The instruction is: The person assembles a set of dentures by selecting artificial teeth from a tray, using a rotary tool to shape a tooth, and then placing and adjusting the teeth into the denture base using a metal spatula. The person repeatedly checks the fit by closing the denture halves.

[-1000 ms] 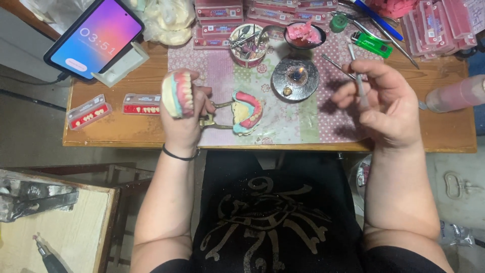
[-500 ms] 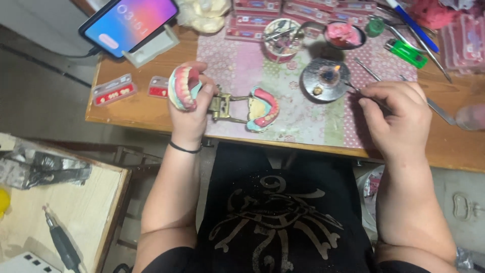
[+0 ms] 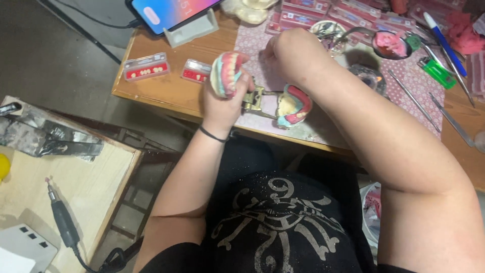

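At the front edge of the wooden surface (image 3: 166,93), the left hand (image 3: 225,101) is gripping the upper half of a hinged denture model (image 3: 226,74), with pink gums and a row of teeth facing up. The brass hinge (image 3: 254,99) is joining it to the lower denture model (image 3: 294,105), which is resting on the patterned mat (image 3: 323,126). The right hand (image 3: 293,53) is reaching across above the mat, curled into a loose fist; whether it is holding anything cannot be told. Two small tooth cards (image 3: 146,66) are lying near the left hand. A phone (image 3: 172,10) is leaning on a stand behind them.
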